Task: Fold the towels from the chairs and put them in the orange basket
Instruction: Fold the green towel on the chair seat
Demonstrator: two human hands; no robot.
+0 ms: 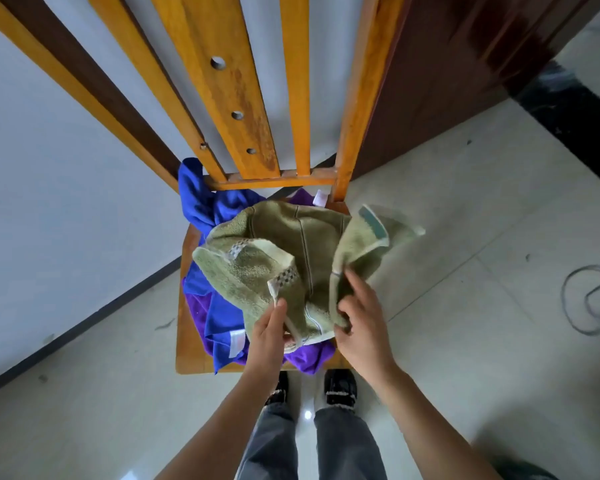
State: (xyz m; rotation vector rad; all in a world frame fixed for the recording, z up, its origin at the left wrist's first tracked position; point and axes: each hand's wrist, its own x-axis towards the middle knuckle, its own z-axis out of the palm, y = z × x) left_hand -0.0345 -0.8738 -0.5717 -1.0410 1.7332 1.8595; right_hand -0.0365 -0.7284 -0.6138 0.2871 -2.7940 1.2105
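The pale tiled floor (465,237) runs up to a white wall, and a wooden chair (243,109) stands on it with its slatted back toward that wall. A crumpled green towel (291,244) is held just above the seat, over a blue towel (201,199) and a purple towel (307,358) heaped there. The person's right hand (362,327) grips a fold on the green towel's right side, fingers curled into the cloth. The left hand (269,336) pinches its near hem, thumb on top. A grey cable (593,299) lies looped on the tiles, well apart from the chair.
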